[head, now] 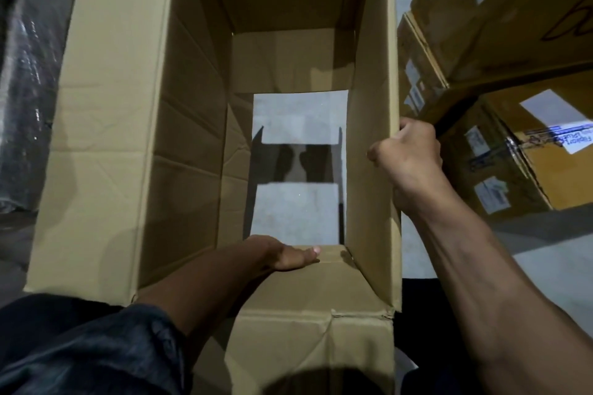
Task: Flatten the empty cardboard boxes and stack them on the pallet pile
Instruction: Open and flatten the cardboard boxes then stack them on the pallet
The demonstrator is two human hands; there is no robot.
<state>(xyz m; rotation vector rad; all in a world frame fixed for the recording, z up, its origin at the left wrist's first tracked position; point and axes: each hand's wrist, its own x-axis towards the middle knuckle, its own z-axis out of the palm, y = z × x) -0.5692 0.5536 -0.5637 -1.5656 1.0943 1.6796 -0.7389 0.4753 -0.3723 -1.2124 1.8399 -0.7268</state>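
While the tall brown corrugated cardboard box [192, 112] fills most of the view, its far end runs off the top edge and its near flap is cut by the bottom edge, so its full length cannot be seen. It stands open at both ends, and the grey concrete floor [298, 208] shows through the opening at its bottom, crossed by a dark shadow. The left hand [282, 255] reaches down inside and lies palm-down on the near inner flap, fingers pressed together and flat against the cardboard; the fingertips past the flap's edge are mostly hidden, with only one pale nail showing. The right hand [406, 154] is closed over the top edge of the box's right wall, the fingers curled tight onto the cardboard; those on the outer face are hidden behind the knuckles. A dark blue sleeve [96, 346] covers the left upper arm at the near left. To the right, just beside the box, stand stacked brown sealed cartons with white labels [481, 42]; their print is too blurred to read. On the far left a dark mass wrapped in glossy plastic film [29, 74] is too dim to identify. No pallet pile can be made out.
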